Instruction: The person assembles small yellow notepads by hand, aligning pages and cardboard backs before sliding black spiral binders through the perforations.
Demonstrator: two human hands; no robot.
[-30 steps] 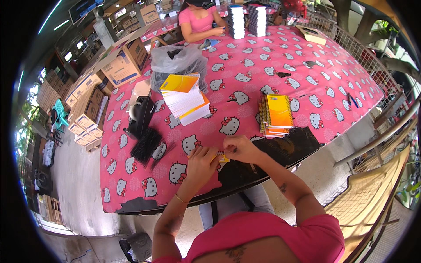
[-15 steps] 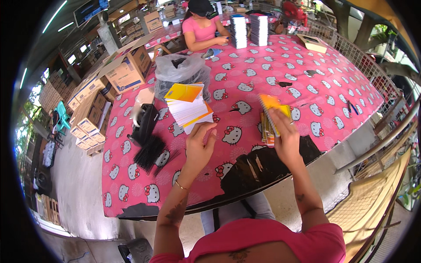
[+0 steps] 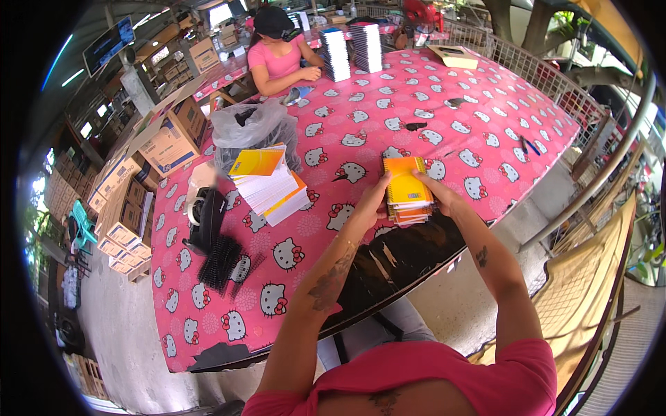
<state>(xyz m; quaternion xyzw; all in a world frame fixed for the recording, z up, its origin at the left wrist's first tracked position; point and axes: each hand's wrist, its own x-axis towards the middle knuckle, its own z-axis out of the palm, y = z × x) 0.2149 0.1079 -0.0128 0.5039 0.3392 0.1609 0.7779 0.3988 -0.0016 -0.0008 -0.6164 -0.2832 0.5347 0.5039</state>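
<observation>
A small stack of yellow-orange spiral notebooks (image 3: pixel 404 182) lies near the table's front edge, between my two hands. My left hand (image 3: pixel 373 200) closes along the stack's left side, its fingers partly hidden. On the right side, my right hand (image 3: pixel 442 195) grips the stack, with the thumb toward the top cover. Left of them is a fanned pile of loose white sheets (image 3: pixel 269 191) with yellow-orange covers. Black plastic spiral coils (image 3: pixel 220 265) lie nearer to me, beside a black tape dispenser (image 3: pixel 209 223).
A clear plastic bag (image 3: pixel 257 128) stands behind the loose sheets. Two tall notebook stacks (image 3: pixel 366 48) rise at the back, near a seated person in pink (image 3: pixel 281 62). Pliers (image 3: pixel 529 144) lie at the right. Cardboard boxes (image 3: pixel 166 142) stand left of the pink table (image 3: pixel 444 149).
My left hand has moved right, from beside the loose sheets to the notebook stack. The notebook my right hand held tilted now lies flat on top. The view has shifted rightward.
</observation>
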